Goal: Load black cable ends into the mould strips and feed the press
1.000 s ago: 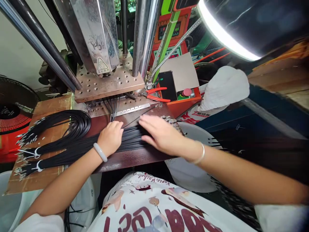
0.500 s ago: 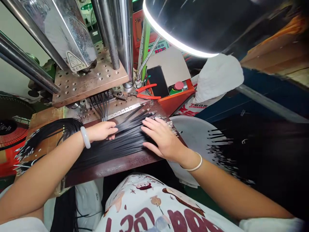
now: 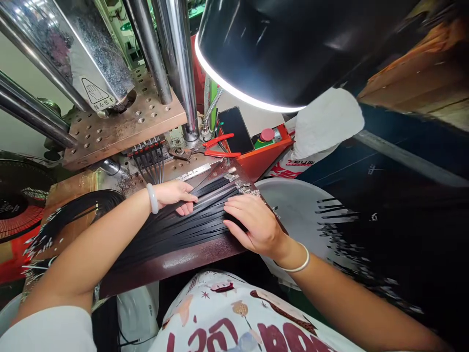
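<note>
A wide row of black flat cables (image 3: 190, 230) with silver metal ends lies across the brown work surface (image 3: 183, 261). My left hand (image 3: 176, 194), with a pale bangle on its wrist, is closed around some of the upper cables, thumb on top. My right hand (image 3: 254, 222) rests over the cables close to their metal ends, fingers stretched out and thumb apart. Just beyond my left hand, several cables (image 3: 152, 168) run up into a fixture under the press plate (image 3: 128, 127). A white slotted strip (image 3: 194, 172) lies beside them.
Red-handled pliers (image 3: 222, 146) lie behind the cables. A phone (image 3: 235, 129) and a red push button (image 3: 267, 134) are further back. The lit lamp (image 3: 252, 54) hangs overhead. At right stands a grey round tub (image 3: 293, 205); a fan (image 3: 14, 195) is at left.
My left hand has moved right along the cables, away from the fixture. My right hand has shifted slightly right and down. The cables' metal ends now lie more evenly grouped.
</note>
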`<state>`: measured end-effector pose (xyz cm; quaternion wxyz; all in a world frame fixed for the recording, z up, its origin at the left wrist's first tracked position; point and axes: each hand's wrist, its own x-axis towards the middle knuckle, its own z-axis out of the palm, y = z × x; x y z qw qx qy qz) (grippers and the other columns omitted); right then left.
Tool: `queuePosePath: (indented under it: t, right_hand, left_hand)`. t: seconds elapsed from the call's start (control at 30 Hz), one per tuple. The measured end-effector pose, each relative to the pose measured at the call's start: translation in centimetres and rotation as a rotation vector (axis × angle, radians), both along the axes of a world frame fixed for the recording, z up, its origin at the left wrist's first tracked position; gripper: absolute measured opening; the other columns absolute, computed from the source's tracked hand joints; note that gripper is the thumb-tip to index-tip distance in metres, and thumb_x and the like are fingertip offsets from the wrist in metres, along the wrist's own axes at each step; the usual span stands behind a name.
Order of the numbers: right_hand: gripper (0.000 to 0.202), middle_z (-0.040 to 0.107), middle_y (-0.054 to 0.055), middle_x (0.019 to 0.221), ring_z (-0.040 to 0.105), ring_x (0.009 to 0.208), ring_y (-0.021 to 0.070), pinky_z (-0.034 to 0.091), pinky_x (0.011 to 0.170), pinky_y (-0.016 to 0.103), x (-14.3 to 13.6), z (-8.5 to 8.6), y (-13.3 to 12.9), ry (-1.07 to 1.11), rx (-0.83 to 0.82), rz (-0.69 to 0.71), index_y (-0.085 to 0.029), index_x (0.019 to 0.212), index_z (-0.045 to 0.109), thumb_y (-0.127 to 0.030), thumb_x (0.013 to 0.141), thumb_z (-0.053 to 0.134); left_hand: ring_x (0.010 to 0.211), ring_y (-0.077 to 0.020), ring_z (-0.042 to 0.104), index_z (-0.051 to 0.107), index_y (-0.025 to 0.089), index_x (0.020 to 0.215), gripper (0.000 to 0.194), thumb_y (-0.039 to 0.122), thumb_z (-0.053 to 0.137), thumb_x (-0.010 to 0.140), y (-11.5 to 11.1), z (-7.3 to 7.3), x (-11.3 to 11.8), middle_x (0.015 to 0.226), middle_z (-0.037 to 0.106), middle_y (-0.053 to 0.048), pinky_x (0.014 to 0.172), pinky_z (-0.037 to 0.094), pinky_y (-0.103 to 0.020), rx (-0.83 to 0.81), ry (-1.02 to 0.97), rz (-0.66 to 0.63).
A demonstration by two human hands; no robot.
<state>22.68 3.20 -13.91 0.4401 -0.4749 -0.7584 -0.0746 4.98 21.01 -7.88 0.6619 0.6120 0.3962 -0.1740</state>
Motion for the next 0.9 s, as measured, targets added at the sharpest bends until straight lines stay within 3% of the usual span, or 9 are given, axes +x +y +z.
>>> queuePosePath:
  t: [0.1, 0.23, 0.4, 0.57, 0.73, 0.83, 0.9]
  right_hand:
    - [0.023, 0.07, 0.013, 0.095, 0.066, 0.093, 0.0253, 0.055, 0.082, 0.044, 0.0, 0.0, -0.1, -0.009, 0.003, -0.001, -0.014, 0.109, 0.061, -0.016, 0.086, 0.06]
    - [0.022, 0.07, 0.012, 0.096, 0.065, 0.093, 0.0244, 0.055, 0.083, 0.043, 0.0, 0.0, -0.1, 0.003, -0.02, -0.007, -0.016, 0.109, 0.061, -0.017, 0.087, 0.058]
    - [0.024, 0.07, 0.012, 0.094, 0.066, 0.092, 0.0245, 0.054, 0.082, 0.042, 0.0, 0.1, -0.2, 0.012, -0.023, 0.009, -0.016, 0.11, 0.062, -0.017, 0.087, 0.056]
    - [0.019, 0.07, 0.011, 0.093, 0.065, 0.09, 0.0239, 0.054, 0.081, 0.041, -0.1, 0.2, -0.1, -0.007, -0.027, -0.012, -0.016, 0.105, 0.063, -0.017, 0.088, 0.055]
    - [0.021, 0.07, 0.01, 0.092, 0.065, 0.09, 0.0232, 0.054, 0.081, 0.041, 0.2, 0.1, -0.5, 0.023, 0.004, 0.006, -0.016, 0.108, 0.062, -0.016, 0.088, 0.056]
    - [0.031, 0.07, 0.011, 0.107, 0.062, 0.11, 0.0249, 0.049, 0.093, 0.044, 0.2, 1.3, 0.3, 0.005, -0.004, -0.048, -0.018, 0.12, 0.058, -0.013, 0.09, 0.051]
    - [0.04, 0.06, 0.013, 0.131, 0.048, 0.13, 0.0279, 0.04, 0.105, 0.05, 0.0, 2.6, 1.9, -0.131, -0.066, -0.11, -0.018, 0.132, 0.052, -0.013, 0.093, 0.047]
  left_hand:
    - [0.058, -0.0123, 0.062, 0.06, 0.011, 0.078, 0.048, 0.047, 0.085, 0.059, 0.1, -0.3, -0.1, 0.069, 0.068, -0.006, 0.056, 0.051, -0.024, -0.048, -0.022, 0.068]
    - [0.054, -0.0075, 0.058, 0.06, 0.01, 0.072, 0.041, 0.038, 0.088, 0.06, 0.1, 0.1, -0.5, 0.064, 0.064, -0.001, 0.055, 0.049, -0.02, 0.007, -0.089, 0.121]
    - [0.06, -0.0153, 0.066, 0.056, 0.012, 0.075, 0.043, 0.042, 0.085, 0.064, 0.0, 0.4, -0.2, 0.07, 0.07, -0.009, 0.055, 0.05, -0.024, -0.014, -0.061, 0.108]
    - [0.06, -0.0113, 0.061, 0.063, 0.012, 0.073, 0.035, 0.036, 0.086, 0.059, -0.1, 0.7, -0.1, 0.069, 0.068, -0.002, 0.06, 0.049, -0.023, 0.024, -0.111, 0.113]
    - [0.071, -0.0153, 0.063, 0.068, 0.014, 0.077, 0.03, 0.036, 0.082, 0.062, 0.2, 0.9, -0.2, 0.078, 0.07, 0.0, 0.072, 0.051, -0.029, 0.124, -0.128, 0.077]
    - [0.069, -0.0144, 0.063, 0.065, 0.013, 0.072, 0.025, 0.033, 0.078, 0.067, 0.2, 1.4, -0.1, 0.076, 0.069, -0.002, 0.07, 0.051, -0.028, 0.233, -0.16, 0.03]
    - [0.064, -0.0135, 0.063, 0.063, 0.012, 0.073, 0.028, 0.035, 0.077, 0.07, -0.3, 2.1, -0.1, 0.076, 0.07, -0.005, 0.065, 0.05, -0.027, 0.193, -0.193, -0.009]
